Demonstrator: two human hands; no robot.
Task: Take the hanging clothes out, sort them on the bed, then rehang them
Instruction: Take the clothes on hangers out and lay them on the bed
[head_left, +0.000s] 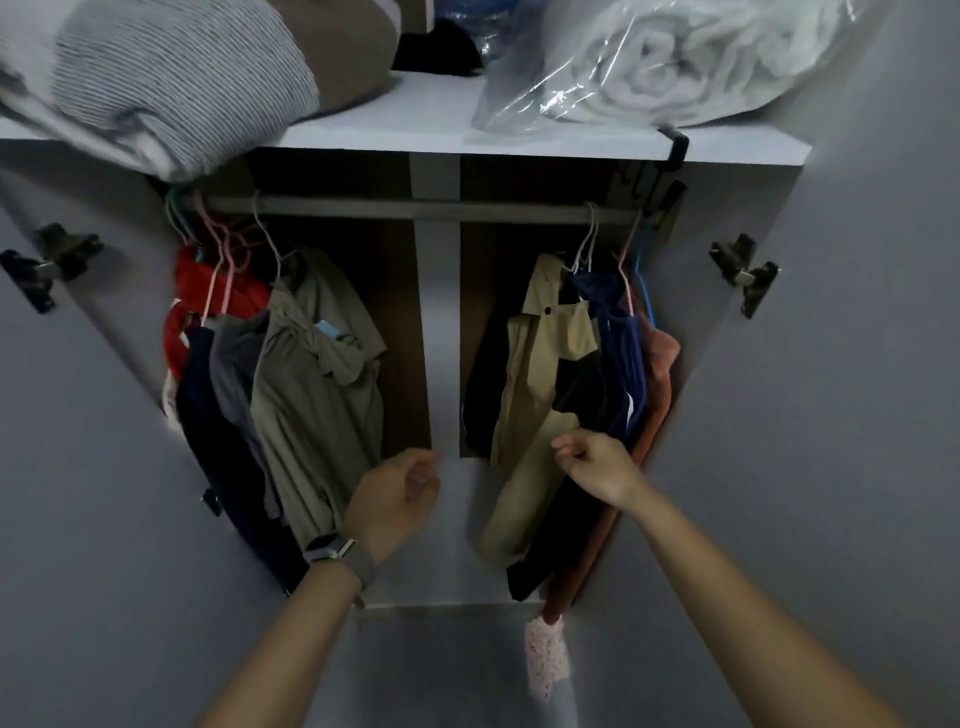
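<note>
An open wardrobe has a hanging rail (431, 208) with two bunches of clothes. On the left hang a red garment (208, 291), a navy one, a grey one and an olive shirt (317, 384). On the right hang a beige jacket (540, 374), navy clothes (618, 358) and a rust-coloured garment (660, 374). My left hand (395, 499), with a watch on the wrist, hovers loosely curled beside the olive shirt's hem and holds nothing. My right hand (597, 465) is raised in front of the beige jacket, fingers curled; I cannot tell whether it pinches the fabric.
The top shelf (415, 124) carries a striped grey bundle (171, 78), a brown cushion and a white blanket in clear plastic (675, 62). Both wardrobe doors (78, 467) stand open at the sides. A pink lacy cloth (545, 654) hangs below the right bunch.
</note>
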